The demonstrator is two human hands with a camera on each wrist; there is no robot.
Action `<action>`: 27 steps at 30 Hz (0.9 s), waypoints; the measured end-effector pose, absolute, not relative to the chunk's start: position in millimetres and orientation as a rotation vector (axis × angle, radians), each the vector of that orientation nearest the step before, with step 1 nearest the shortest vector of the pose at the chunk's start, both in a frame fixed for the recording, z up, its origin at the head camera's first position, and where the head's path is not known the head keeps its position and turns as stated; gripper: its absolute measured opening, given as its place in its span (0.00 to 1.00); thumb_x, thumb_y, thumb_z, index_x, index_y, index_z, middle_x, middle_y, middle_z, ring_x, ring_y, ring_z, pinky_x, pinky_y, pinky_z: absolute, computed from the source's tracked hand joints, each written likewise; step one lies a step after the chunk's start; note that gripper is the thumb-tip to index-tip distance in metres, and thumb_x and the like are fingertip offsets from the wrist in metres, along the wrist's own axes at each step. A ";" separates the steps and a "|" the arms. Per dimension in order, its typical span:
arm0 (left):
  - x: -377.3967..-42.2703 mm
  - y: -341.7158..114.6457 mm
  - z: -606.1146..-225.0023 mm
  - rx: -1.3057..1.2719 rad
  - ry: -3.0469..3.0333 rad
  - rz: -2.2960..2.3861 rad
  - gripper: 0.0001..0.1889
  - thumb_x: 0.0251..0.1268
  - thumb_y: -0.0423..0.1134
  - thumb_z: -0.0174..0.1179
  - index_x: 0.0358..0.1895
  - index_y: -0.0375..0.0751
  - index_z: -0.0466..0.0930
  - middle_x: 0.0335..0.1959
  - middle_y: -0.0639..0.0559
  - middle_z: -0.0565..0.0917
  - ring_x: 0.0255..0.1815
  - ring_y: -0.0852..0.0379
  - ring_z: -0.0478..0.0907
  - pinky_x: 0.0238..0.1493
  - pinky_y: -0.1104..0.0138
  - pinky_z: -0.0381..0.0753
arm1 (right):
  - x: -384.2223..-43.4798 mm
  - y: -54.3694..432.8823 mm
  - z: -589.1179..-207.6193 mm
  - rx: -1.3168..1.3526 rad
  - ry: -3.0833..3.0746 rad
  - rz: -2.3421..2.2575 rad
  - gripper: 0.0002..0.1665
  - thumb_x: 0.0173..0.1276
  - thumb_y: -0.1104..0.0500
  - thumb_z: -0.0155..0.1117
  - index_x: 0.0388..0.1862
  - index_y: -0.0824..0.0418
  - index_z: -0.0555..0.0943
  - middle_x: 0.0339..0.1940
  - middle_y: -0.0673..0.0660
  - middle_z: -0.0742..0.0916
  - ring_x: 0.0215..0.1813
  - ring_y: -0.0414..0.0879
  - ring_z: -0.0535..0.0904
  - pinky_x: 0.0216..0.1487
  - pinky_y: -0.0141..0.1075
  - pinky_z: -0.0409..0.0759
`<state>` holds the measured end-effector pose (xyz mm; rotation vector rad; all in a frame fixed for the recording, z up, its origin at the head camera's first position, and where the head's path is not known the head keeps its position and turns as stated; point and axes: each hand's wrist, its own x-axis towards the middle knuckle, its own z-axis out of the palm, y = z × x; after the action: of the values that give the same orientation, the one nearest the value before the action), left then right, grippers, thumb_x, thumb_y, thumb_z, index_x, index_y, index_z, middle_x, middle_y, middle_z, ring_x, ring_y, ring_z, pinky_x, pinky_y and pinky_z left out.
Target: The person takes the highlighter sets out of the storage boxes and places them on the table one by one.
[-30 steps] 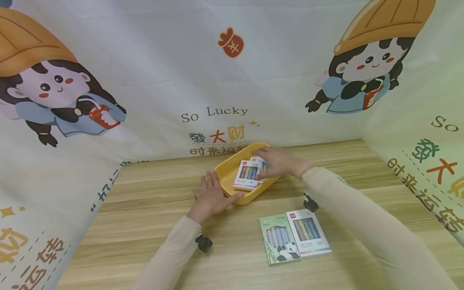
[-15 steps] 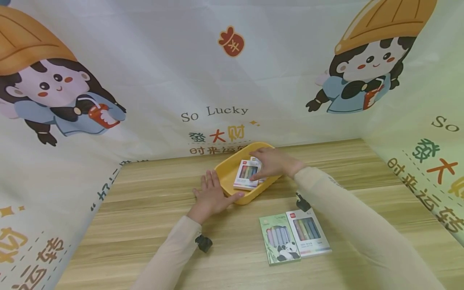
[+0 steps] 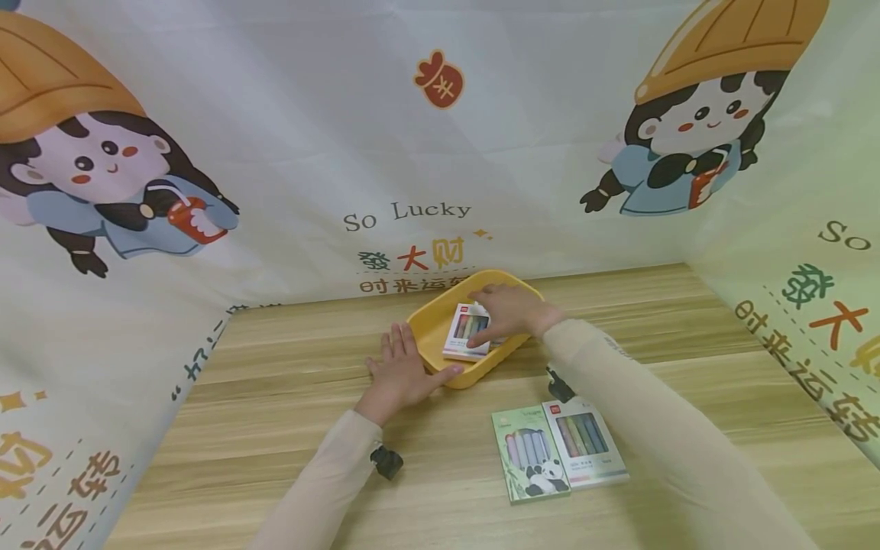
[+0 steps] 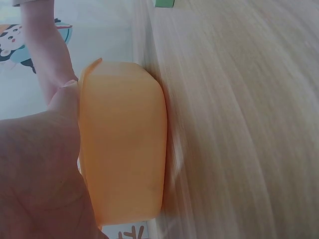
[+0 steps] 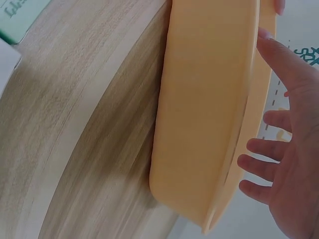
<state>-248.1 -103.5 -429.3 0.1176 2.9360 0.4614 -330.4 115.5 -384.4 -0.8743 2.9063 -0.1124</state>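
A yellow plastic basket (image 3: 433,336) stands near the back wall, set diagonally on the table. Inside lies a white box of coloured crayons (image 3: 462,344); a second white box beside it is mostly hidden under my right hand (image 3: 514,309). That hand reaches over the basket, thumb tip over the front box's right side. In the right wrist view its fingers (image 5: 259,169) are spread and loosely bent above the rim, with nothing seen between them. My left hand (image 3: 400,378) rests at the basket's near-left end, fingers straight and spread, thumb along the rim.
Nearer the front, a green box with a panda picture (image 3: 529,458) and another white crayon box (image 3: 584,443) lie side by side on the wooden table (image 3: 275,428). A printed cloth (image 3: 543,153) hangs behind and along both sides.
My right hand has slid a little to the left over the boxes, covering more of the rear one. The left hand, basket and front boxes have stayed in place.
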 end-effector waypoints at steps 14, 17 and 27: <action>-248.3 -103.2 -429.4 0.116 2.926 0.478 0.69 0.53 0.83 0.46 0.78 0.32 0.24 0.81 0.35 0.28 0.82 0.32 0.28 0.71 0.26 0.39 | -330.2 103.7 -390.2 -0.766 2.872 -0.118 0.63 0.52 0.25 0.68 0.79 0.55 0.59 0.78 0.64 0.67 0.77 0.62 0.64 0.77 0.55 0.62; -247.8 -103.4 -429.1 0.121 2.926 0.483 0.68 0.54 0.82 0.47 0.78 0.32 0.24 0.81 0.34 0.28 0.82 0.32 0.28 0.71 0.26 0.38 | -330.3 101.0 -391.2 -0.754 2.872 -0.105 0.64 0.51 0.24 0.68 0.79 0.55 0.59 0.78 0.64 0.68 0.77 0.62 0.65 0.76 0.55 0.63; -247.0 -103.5 -428.7 0.125 2.933 0.491 0.68 0.54 0.82 0.47 0.78 0.32 0.26 0.81 0.34 0.29 0.82 0.32 0.29 0.71 0.27 0.39 | -330.0 92.2 -395.1 -0.681 2.849 -0.111 0.65 0.50 0.26 0.70 0.79 0.56 0.58 0.76 0.63 0.69 0.76 0.62 0.65 0.76 0.58 0.61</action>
<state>-247.0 -103.5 -428.7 0.1253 2.9330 0.4912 -330.0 92.2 -395.1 -0.6812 2.8489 -0.1108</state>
